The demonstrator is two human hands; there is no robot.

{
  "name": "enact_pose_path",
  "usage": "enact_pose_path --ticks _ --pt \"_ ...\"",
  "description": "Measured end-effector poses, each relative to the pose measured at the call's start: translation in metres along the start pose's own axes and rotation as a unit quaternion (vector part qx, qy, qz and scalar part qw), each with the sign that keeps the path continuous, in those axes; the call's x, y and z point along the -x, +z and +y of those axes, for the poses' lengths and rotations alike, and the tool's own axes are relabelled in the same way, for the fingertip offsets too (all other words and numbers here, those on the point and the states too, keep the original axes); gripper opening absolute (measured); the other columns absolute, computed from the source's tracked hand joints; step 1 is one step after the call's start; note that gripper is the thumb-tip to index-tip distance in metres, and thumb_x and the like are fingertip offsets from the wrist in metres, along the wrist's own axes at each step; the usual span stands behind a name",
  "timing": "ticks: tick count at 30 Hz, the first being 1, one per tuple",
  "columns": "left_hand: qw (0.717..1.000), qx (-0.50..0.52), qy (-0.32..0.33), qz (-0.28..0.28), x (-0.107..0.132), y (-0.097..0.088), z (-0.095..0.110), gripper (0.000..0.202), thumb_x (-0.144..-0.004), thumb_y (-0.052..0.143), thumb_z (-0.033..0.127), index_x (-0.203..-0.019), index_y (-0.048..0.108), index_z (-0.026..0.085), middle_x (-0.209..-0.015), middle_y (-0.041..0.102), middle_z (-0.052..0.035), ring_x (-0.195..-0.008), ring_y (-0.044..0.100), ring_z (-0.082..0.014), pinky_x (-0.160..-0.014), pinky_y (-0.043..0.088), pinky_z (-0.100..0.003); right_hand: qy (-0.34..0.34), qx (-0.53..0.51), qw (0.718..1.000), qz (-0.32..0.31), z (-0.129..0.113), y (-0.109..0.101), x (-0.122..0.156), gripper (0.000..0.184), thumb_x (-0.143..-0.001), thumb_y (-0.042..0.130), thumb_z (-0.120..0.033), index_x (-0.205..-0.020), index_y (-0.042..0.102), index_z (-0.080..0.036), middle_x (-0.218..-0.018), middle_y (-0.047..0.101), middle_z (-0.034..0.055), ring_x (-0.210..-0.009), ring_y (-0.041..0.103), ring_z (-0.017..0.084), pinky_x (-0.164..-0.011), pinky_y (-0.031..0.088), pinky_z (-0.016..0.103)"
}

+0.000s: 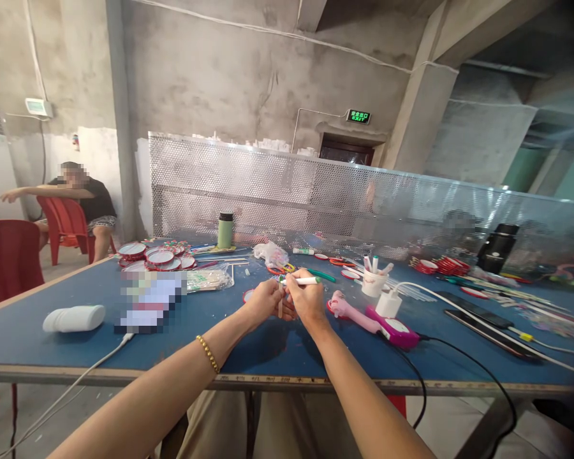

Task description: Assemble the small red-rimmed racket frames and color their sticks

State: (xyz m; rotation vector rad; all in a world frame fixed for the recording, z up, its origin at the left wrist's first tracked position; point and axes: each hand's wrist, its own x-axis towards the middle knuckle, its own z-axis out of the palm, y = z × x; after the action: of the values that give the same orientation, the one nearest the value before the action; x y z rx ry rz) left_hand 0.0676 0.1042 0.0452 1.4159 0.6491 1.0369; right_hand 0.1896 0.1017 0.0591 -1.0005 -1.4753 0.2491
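Observation:
Both my hands meet over the middle of the blue table (38, 325). My right hand (307, 297) is closed round a white marker pen (302, 280) with a green cap end, held level. My left hand (264, 299) is pinched on a thin pale wooden stick (280, 305) that hangs down between the two hands. The pen tip lies close to the top of the stick. A gold bead bracelet (207, 353) sits on my left wrist.
A pink handheld fan (369, 317) and a white charger (388, 303) lie right of my hands, beside a cup of markers (374, 280). Round red-rimmed discs (159, 257) are heaped far left, near a green bottle (225, 231). Phones (488, 331) lie right. A person sits on a red chair (67, 223).

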Motion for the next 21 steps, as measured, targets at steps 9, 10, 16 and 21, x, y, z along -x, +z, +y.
enact_pose_path --ticks 9,10,16,21 --pt "1.0 -0.006 -0.001 -0.006 0.0003 0.0006 0.0004 0.023 -0.086 0.059 0.036 -0.078 0.049 0.017 -0.06 0.068 -0.0027 -0.059 0.071 -0.0198 -0.065 0.059 -0.036 0.0 -0.009 1.0 0.009 0.0024 0.0002 -0.0005 0.023 -0.082 0.055 -0.038 -0.066 0.054 -0.021 -0.052 0.056 -0.0032 -0.043 0.051 0.012 -0.045 0.039 0.023" --pt "1.0 -0.007 -0.001 -0.005 0.0005 0.0008 0.0009 0.022 -0.087 0.058 0.036 -0.078 0.049 0.017 -0.059 0.068 -0.0028 -0.058 0.071 -0.0196 -0.065 0.059 -0.036 -0.001 -0.007 1.0 0.009 0.0023 0.0 -0.0004 0.023 -0.082 0.056 -0.038 -0.065 0.054 -0.021 -0.052 0.056 -0.003 -0.043 0.052 0.013 -0.045 0.039 0.023" --pt "1.0 -0.004 -0.007 0.002 0.0007 0.0011 0.002 0.019 -0.087 0.057 0.031 -0.077 0.048 0.017 -0.06 0.068 -0.0023 -0.058 0.071 -0.0192 -0.064 0.059 -0.036 -0.005 0.013 1.0 0.0 0.0006 -0.0009 -0.0003 0.023 -0.082 0.055 -0.037 -0.066 0.054 -0.021 -0.051 0.055 -0.0031 -0.045 0.051 0.013 -0.046 0.038 0.023" --pt "1.0 -0.006 -0.006 0.003 -0.0004 0.0006 0.0007 0.018 -0.087 0.057 0.03 -0.079 0.048 0.017 -0.062 0.069 -0.0026 -0.059 0.071 -0.0193 -0.065 0.059 -0.036 -0.006 0.006 1.0 0.005 0.001 -0.0002 -0.0009 0.023 -0.082 0.054 -0.038 -0.066 0.053 -0.022 -0.052 0.055 -0.0033 -0.045 0.051 0.013 -0.045 0.038 0.023"
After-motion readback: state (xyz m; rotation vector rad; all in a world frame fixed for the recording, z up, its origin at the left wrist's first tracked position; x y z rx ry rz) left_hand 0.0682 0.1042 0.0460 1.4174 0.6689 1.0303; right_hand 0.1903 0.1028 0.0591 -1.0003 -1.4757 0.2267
